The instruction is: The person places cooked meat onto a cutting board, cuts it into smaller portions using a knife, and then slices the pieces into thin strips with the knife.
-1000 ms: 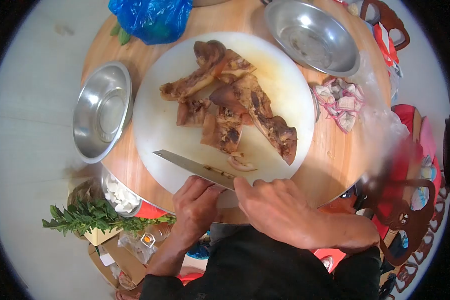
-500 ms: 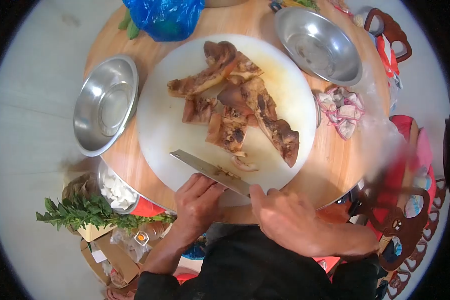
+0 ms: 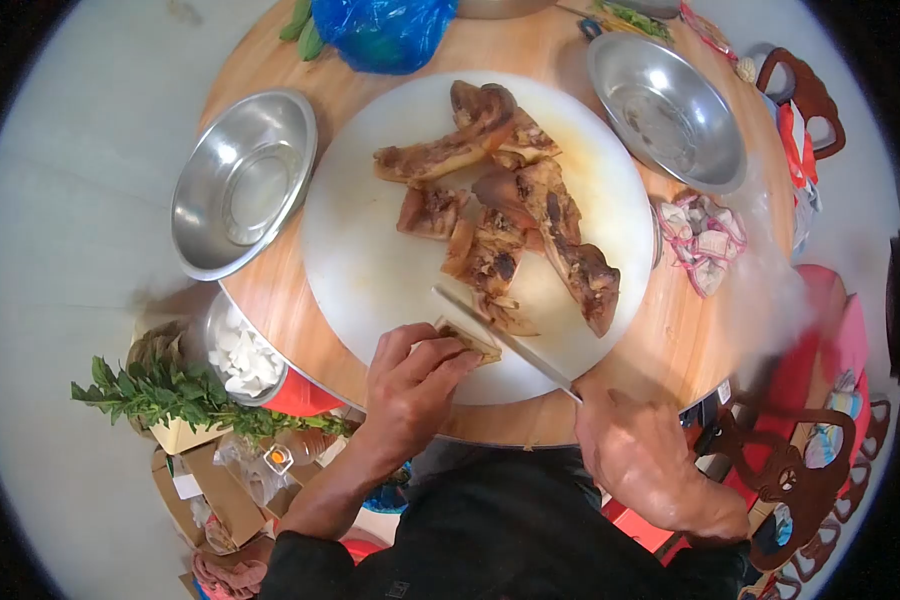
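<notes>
We judge meat slab (image 3: 468,342) soft, greasy — left hand (image 3: 410,385) fingers pinching its near end; right hand (image 3: 642,452) wrapped round knife (image 3: 500,335) handle.

Beside the left hand (image 3: 410,385), a smooth matt white plastic cutting board (image 3: 360,260) is seen on a glossy wooden table (image 3: 290,320). A bright metal knife (image 3: 505,340) is gripped by the right hand (image 3: 640,455); polished steel bowls (image 3: 240,180) are shown beyond.

Knife (image 3: 505,340) swung right; left hand (image 3: 410,385) now pinches slice (image 3: 467,340)
</notes>
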Available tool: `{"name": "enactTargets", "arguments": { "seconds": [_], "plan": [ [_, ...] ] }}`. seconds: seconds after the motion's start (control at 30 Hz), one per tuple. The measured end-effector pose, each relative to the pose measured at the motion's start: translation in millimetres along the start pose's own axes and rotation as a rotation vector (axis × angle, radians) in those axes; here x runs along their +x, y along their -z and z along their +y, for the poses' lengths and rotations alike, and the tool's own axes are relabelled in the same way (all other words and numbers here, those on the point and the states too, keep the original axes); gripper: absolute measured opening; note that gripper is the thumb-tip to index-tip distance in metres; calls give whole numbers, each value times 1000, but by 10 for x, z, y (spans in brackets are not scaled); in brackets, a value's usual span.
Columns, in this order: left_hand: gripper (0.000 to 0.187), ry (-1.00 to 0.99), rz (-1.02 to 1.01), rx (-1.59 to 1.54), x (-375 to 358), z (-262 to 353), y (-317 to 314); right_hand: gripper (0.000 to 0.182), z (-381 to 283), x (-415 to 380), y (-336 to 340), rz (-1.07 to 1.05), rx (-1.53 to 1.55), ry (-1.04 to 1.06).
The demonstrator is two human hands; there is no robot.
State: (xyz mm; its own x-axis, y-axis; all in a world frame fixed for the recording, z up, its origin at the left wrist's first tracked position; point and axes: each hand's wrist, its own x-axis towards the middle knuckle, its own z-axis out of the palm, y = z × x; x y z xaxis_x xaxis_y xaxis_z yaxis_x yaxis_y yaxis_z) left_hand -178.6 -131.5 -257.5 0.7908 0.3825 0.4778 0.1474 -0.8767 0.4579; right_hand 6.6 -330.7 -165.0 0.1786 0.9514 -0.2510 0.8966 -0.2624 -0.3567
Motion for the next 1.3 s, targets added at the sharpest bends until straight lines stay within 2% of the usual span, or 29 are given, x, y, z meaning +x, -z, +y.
{"name": "enactTargets", "arguments": {
  "seconds": [0.13, 0.37, 0.73, 0.93, 1.13, 1.3],
  "plan": [
    [35, 22, 7, -33, -36, -16, -34, 12, -42, 75, 40, 81, 82, 21],
    [28, 30, -26, 21, -68, -25, -24, 14, -95, 109, -12, 8, 110, 76],
    [28, 2, -81, -28, -58, -10, -11, 31, -85, 39, -52, -43, 96, 130],
    [31, 54, -102, -37, -42, -10, -19, 29, -86, 141, -83, -93, 152, 88],
    [32, 40, -85, -47, 21, -14, -12, 28, -67, 227, -48, -58, 190, 126],
    [33, 50, -77, -49, 7, -20, -17, 27, -29, 44, 74, -99, 164, 113]
  ]
}}
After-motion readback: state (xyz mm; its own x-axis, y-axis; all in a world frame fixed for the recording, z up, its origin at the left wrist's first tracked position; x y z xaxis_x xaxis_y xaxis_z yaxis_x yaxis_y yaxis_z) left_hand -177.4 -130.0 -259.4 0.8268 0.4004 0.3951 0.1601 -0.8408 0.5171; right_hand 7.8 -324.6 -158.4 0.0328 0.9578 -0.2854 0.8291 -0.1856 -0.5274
